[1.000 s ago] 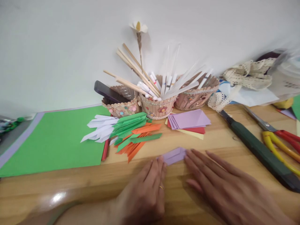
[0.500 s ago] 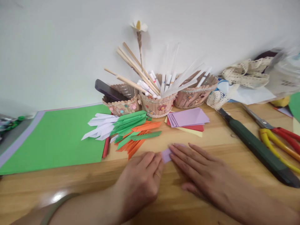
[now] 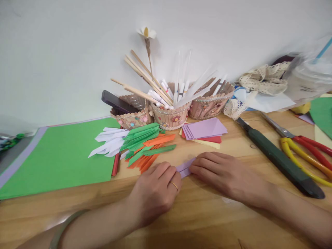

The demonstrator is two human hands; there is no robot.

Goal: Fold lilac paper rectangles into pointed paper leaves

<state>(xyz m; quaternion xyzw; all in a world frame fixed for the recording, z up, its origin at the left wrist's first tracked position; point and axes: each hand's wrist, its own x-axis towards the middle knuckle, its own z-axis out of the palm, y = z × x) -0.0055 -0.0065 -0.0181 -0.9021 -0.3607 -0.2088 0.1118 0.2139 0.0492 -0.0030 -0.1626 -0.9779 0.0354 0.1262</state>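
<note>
A small folded strip of purple paper (image 3: 185, 167) lies on the wooden table between my hands, a crease running along it. My left hand (image 3: 159, 188) has its fingers curled on the strip's left end; a ring shows on one finger. At the other end, my right hand (image 3: 220, 174) grips the paper with fingers bent together, hiding that end. Just beyond are folded paper pieces in white (image 3: 110, 141), green (image 3: 141, 136) and orange (image 3: 149, 160). A stack of purple paper rectangles (image 3: 204, 129) rests on red and yellow sheets.
Green sheets (image 3: 72, 155) lie at left. Along the wall stand decorated baskets (image 3: 171, 117) holding sticks, markers and glue sticks. To the right are a dark green-handled tool (image 3: 282, 159), scissors (image 3: 298, 138), lace ribbon (image 3: 261, 81) and a plastic cup (image 3: 308, 79).
My right hand has gone from lying flat with fingers outstretched to bent fingers gripping the strip's right end. More of the purple strip shows. The whole view has shifted slightly.
</note>
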